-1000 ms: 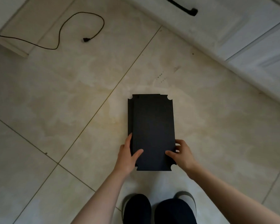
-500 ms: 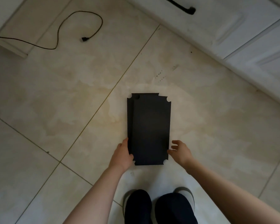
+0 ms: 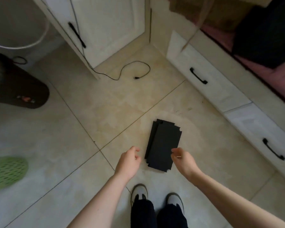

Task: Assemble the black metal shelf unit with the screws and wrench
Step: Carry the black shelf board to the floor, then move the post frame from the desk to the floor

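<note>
Black shelf panels lie stacked flat on the tiled floor, between the two hands and just ahead of them. The left hand hangs beside the stack's left edge, fingers loosely curled, holding nothing. The right hand hovers over the stack's near right corner, fingers relaxed and empty. A black cable lies well beyond the panels

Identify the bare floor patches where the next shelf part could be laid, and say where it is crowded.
Bare tile lies between the stacked black metal shelf panels and the looped black cable, and left of the left hand toward the green perforated basket. It is tighter on the right, near the white drawer front, and around the grey shoes.
</note>
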Tool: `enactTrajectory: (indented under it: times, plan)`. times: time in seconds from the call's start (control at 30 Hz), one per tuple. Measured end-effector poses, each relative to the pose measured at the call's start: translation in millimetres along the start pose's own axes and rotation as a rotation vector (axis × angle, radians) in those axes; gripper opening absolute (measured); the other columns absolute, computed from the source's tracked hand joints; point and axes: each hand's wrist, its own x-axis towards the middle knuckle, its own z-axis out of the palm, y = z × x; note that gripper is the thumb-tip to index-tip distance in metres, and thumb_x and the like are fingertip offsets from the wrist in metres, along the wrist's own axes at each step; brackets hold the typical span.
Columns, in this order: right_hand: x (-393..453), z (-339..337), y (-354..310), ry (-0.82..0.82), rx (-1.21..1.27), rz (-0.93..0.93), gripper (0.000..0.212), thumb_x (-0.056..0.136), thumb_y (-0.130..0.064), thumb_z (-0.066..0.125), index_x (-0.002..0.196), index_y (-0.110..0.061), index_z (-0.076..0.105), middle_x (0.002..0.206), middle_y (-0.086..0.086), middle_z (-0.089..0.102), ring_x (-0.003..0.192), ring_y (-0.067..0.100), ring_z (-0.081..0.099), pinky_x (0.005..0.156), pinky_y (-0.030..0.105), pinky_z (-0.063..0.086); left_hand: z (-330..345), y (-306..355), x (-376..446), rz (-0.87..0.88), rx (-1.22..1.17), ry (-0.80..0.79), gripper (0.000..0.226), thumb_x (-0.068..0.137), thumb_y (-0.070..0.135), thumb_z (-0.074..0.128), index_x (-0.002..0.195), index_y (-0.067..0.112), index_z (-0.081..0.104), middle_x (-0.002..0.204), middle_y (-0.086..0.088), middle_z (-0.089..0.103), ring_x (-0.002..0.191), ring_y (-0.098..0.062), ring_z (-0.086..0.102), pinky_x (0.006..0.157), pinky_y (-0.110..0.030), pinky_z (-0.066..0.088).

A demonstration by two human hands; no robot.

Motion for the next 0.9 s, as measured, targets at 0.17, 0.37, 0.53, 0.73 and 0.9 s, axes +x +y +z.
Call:
enactTrajectory:
  times: [0.17, 0.37, 0.53, 0.73, 0.9]
  plan:
    - [-85, -17, -84, -0.041, -0.105, -0.21, 0.035, 0.104, -0.02, 0.041, 0.137, -0.014, 0.05, 0.105, -0.003, 0.062, 0.079, 0.007, 0.055, 0.071, 0.024, 0.046, -56, 18, -98, -0.003, -0.14, 0.156, 0.023, 0.101, 0.02, 0.055, 0.123, 0.024, 0.061, 0.101, 0.009, 0.068, 0.085, -0.002, 0.061, 0.065, -0.013, 0.042]
    - [-195, -19, -159, -0.138, -0.228, -0.429, 0.031, 0.103, -0.022, 0.044, 0.131, -0.016, 0.052, 0.091, -0.007, 0.063, 0.08, 0.01, 0.063, 0.056, 0.009, 0.042, -115, 18, -221, -0.08, -0.313, 0.349, 0.02, 0.1, 0.02, 0.055, 0.118, 0.025, 0.062, 0.102, 0.009, 0.072, 0.088, -0.004, 0.066, 0.072, -0.015, 0.048]
    - [-287, -5, -211, -0.233, -0.159, -0.518, 0.028, 0.101, -0.021, 0.052, 0.128, -0.018, 0.055, 0.117, 0.0, 0.064, 0.114, 0.014, 0.058, 0.089, 0.022, 0.044, -153, 8, -323, -0.182, -0.661, 0.488, 0.02, 0.099, 0.007, 0.055, 0.115, 0.016, 0.063, 0.098, -0.001, 0.073, 0.09, -0.018, 0.068, 0.083, -0.035, 0.057]
    - [-377, 34, -256, -0.319, -0.227, -0.644, 0.028, 0.101, -0.018, 0.052, 0.128, -0.014, 0.055, 0.118, 0.001, 0.065, 0.113, 0.012, 0.058, 0.087, 0.015, 0.042, -186, -21, -416, -0.179, -0.867, 0.668, 0.023, 0.099, 0.004, 0.054, 0.112, 0.021, 0.063, 0.09, 0.003, 0.073, 0.074, -0.002, 0.067, 0.072, -0.023, 0.056]
    - [-436, 75, -304, -0.382, -0.25, -0.727, 0.024, 0.101, -0.019, 0.052, 0.125, -0.017, 0.057, 0.118, 0.0, 0.066, 0.114, 0.012, 0.058, 0.096, 0.025, 0.045, -224, -56, -474, -0.178, -0.919, 0.836, 0.021, 0.098, 0.006, 0.056, 0.111, 0.02, 0.065, 0.087, 0.005, 0.074, 0.077, 0.0, 0.068, 0.073, -0.02, 0.054]
